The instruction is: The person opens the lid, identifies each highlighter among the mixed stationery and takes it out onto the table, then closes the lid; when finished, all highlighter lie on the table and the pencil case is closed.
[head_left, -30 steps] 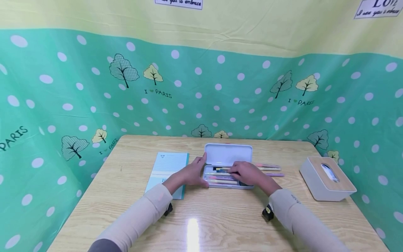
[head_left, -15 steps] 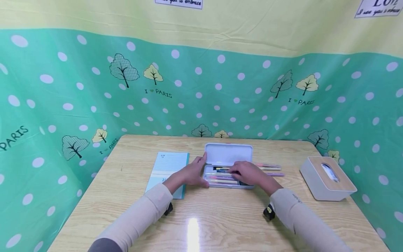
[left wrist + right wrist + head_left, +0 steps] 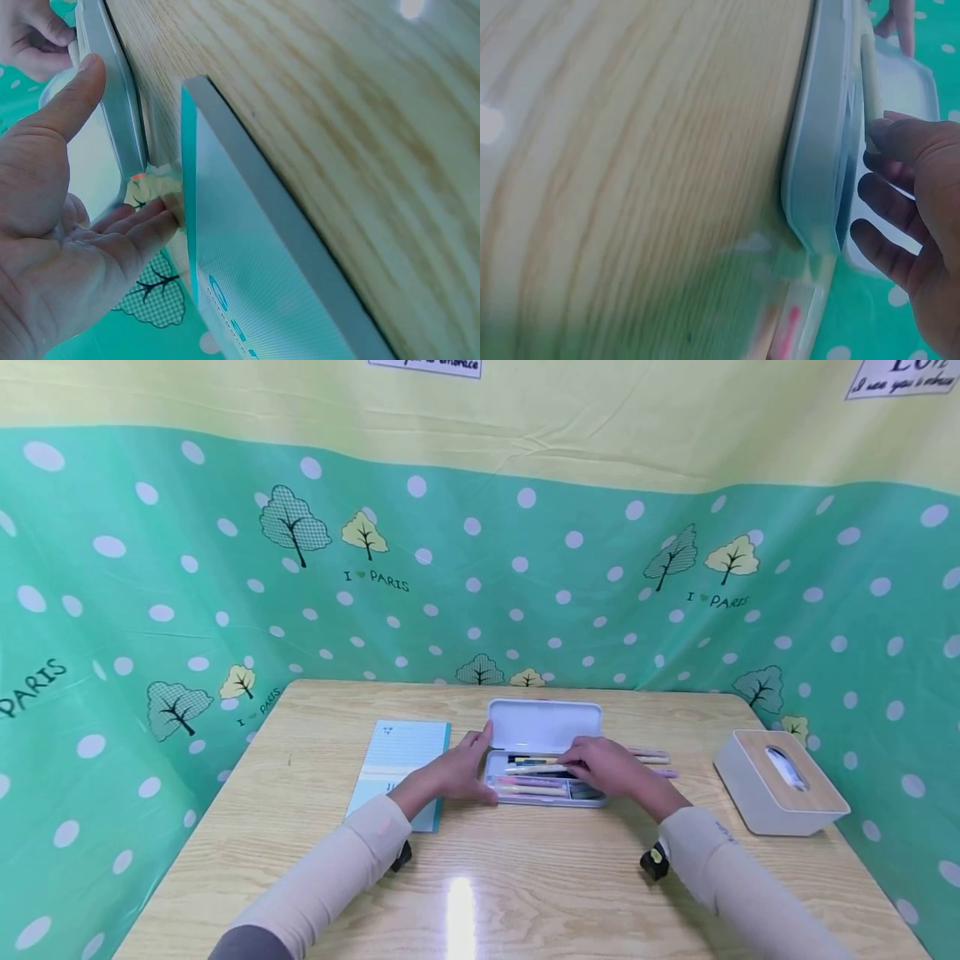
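A white pencil case (image 3: 492, 767) lies on the table with its lid (image 3: 543, 725) raised at the back. Several pens and a dark brush (image 3: 583, 790) lie inside it. Thumb and forefinger of my right hand (image 3: 606, 766) pinch a cream pen (image 3: 534, 769), held above the case's inside; in the right wrist view the pen (image 3: 871, 79) sticks out past the fingertips. My left hand (image 3: 459, 770) spans the case's left end, thumb at the front corner and fingers by the lid. In the left wrist view that thumb (image 3: 81, 90) touches the case's rim, its fingers extended.
A light blue notebook (image 3: 405, 752) lies just left of the case, partly under the left forearm. Pens (image 3: 654, 757) and a purple pen (image 3: 666, 773) rest on the table to the right. A tissue box (image 3: 780, 787) stands farther right. A patterned curtain (image 3: 480, 568) hangs behind the table.
My right hand has moved slightly right and up, with the cream pen now showing in its pinch; the brush in the case is now uncovered. The left hand has stayed in place.
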A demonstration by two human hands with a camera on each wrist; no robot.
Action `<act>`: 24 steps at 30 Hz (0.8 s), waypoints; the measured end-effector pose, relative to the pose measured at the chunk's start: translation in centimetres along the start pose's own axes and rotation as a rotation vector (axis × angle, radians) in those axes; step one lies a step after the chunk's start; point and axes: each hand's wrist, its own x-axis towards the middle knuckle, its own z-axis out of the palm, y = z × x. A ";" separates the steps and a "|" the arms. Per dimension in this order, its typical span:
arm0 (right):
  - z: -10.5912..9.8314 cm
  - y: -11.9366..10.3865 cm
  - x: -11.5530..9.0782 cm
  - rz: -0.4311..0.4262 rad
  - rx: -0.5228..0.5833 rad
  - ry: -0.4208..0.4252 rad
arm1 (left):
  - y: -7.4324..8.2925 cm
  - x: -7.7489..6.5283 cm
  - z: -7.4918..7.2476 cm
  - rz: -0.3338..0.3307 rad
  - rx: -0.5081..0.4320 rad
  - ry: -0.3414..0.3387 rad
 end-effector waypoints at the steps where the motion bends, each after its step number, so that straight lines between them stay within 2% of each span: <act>1: -0.1 0.2 -0.2 -0.001 0.009 0.009 | 0.0 0.0 0.0 0.000 0.000 -0.001; 9: -0.7 1.8 -1.7 0.078 0.052 0.022 | 0.1 -0.1 -0.1 -0.007 -0.010 -0.004; 24: -2.3 4.8 -4.3 0.111 0.059 0.081 | 0.1 0.0 0.0 -0.004 -0.007 -0.002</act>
